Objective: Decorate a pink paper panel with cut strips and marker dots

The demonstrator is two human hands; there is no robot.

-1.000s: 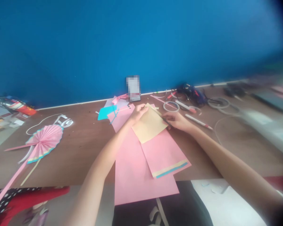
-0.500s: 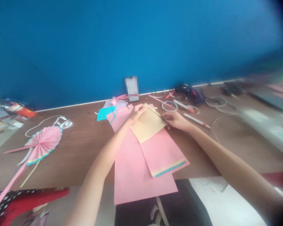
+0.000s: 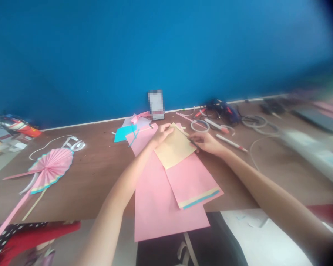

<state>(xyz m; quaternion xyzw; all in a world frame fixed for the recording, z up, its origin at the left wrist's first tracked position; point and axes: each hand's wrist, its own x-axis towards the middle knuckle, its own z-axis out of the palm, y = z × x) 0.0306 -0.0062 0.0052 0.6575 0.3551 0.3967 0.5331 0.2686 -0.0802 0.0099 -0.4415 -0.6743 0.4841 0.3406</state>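
Note:
A square of yellow paper [image 3: 175, 150] lies over pink sheets on the brown table. My left hand [image 3: 163, 133] is at its far corner, fingers closed on the edge. At the paper's right edge, my right hand [image 3: 204, 142] pinches a thin dark stick-like thing [image 3: 193, 142], mostly hidden by the fingers; its kind is unclear. Beneath the yellow square is a pink sheet [image 3: 192, 177] with a yellow and blue striped end. A larger pink sheet [image 3: 152, 207] lies under that and hangs over the table's near edge.
A pleated pink paper fan [image 3: 54, 166] lies to the left. Blue paper [image 3: 124, 133] and a phone-like object [image 3: 156, 104] are at the back. To the right are a tape ring [image 3: 199, 126], a white pen [image 3: 231, 143] and a white-and-red cutter-like tool [image 3: 216, 125].
Both hands stay at the yellow paper, with only a slight shift of the fingers. The view has moved a little; the other things lie as before.

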